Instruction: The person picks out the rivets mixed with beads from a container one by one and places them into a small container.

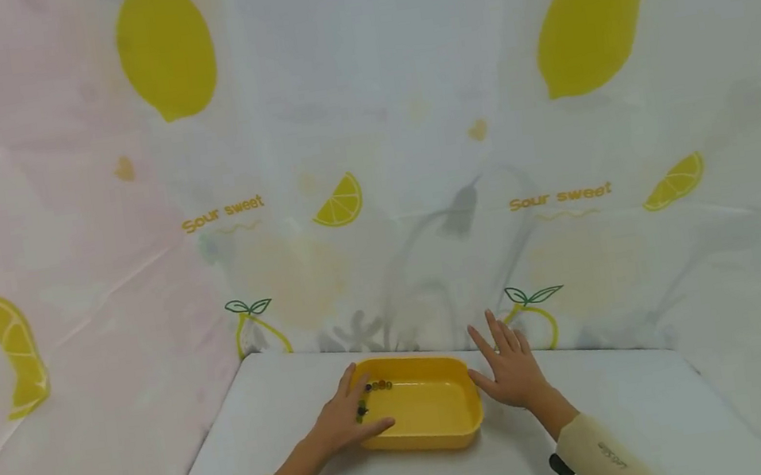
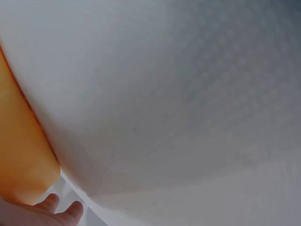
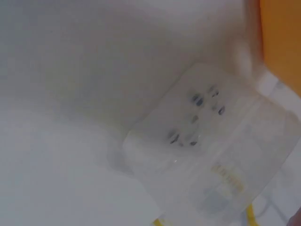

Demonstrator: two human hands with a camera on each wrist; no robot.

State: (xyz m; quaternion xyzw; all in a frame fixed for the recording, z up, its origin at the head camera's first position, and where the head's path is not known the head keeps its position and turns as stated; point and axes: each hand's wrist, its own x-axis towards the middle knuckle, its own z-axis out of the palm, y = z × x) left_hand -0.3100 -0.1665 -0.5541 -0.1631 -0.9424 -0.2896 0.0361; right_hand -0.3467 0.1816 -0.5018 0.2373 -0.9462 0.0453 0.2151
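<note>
A yellow rectangular tray [image 1: 422,445] with rounded corners sits on the white table. Several small round marble-like beads [image 1: 380,386] lie in its far left part, with a few darker ones along the left wall. My left hand [image 1: 338,423] is at the tray's left side, fingers spread by the rim and thumb reaching over the near corner. Fingertips [image 2: 70,214] show past the tray's end in the left wrist view. To the tray's right, my right hand [image 1: 511,373] has its fingers spread and holds nothing. Below it, the right wrist view shows a blurred translucent container [image 3: 207,136] with small dark pieces.
The white tabletop [image 1: 245,416] extends on both sides of the tray. A pale cloth [image 1: 399,267] printed with lemons hangs behind the table and along both sides. The tray's orange-yellow wall [image 3: 282,42] stands beside the translucent container.
</note>
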